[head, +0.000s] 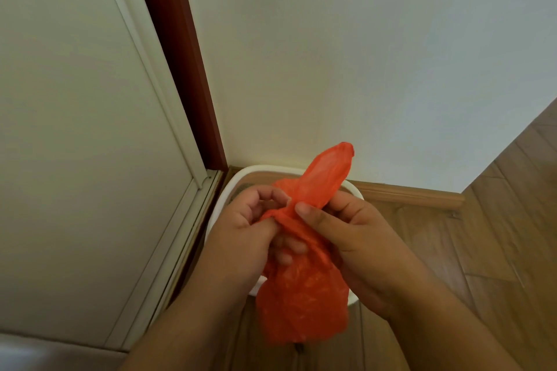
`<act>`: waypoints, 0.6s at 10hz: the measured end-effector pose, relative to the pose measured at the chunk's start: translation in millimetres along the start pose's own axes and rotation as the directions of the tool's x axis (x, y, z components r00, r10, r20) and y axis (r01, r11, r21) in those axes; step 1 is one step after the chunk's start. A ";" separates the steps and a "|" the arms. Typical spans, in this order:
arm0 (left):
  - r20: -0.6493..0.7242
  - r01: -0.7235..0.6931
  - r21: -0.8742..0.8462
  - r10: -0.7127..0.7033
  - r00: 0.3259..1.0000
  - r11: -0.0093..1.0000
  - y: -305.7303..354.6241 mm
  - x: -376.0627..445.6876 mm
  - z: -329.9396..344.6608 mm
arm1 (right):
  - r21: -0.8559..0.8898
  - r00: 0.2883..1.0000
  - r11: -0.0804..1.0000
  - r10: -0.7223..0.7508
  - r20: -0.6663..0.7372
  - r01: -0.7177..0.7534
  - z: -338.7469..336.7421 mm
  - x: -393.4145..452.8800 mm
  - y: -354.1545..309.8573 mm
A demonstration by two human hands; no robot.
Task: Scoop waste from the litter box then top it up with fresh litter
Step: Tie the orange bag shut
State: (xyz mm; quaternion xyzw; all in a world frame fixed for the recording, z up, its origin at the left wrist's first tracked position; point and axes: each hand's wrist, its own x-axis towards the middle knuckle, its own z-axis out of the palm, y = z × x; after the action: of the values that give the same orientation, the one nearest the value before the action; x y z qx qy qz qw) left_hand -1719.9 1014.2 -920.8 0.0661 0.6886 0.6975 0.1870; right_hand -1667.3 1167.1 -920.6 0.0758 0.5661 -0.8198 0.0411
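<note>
— Litter box, the white rounded plastic tub (229, 187), sits on the brown wood-plank floor (497, 235) in the corner, under a cream wall (361, 54) and beside a pale sliding door (75, 114) with a dark red frame strip (177, 54). How much of it shows?

— Little. Only the far rim and a bit of the near right edge; hands and bag cover the rest, and the litter inside is a grey sliver at the left, hard to make out.

— And the bag?

— A thin orange plastic bag (301, 301) is held above the box, long axis running from the bulging bottom nearest the camera up to a twisted tail pointing away and slightly right.

— The hands?

— Both forearms come in from below. The left hand (241, 229) pinches the gathered neck with curled fingers; the right hand (352, 235) grips the neck too, thumb pressed on top.
</note>
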 end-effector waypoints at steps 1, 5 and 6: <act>0.008 0.068 -0.084 -0.068 0.998 0.994 -0.2 1.1 -0.7 | -0.128 0.994 0.991 -0.049 -0.100 0.036 -1.9 2.5 0.0; 0.140 0.001 0.039 -0.006 0.990 0.999 -6.3 2.0 -9.7 | -0.269 0.971 0.961 -0.124 -0.203 0.066 -0.6 4.0 1.1; 0.245 0.049 -0.051 -0.035 0.969 0.998 -4.1 0.2 -11.6 | -0.291 0.975 0.954 -0.124 -0.182 0.067 -1.0 3.4 -0.4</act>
State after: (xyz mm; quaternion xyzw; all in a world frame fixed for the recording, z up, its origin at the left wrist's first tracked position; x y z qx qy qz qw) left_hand -1723.5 1003.4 -925.4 0.1316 0.6416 0.6991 0.2868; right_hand -1670.7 1168.2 -921.2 0.1226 0.6819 -0.7197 -0.0450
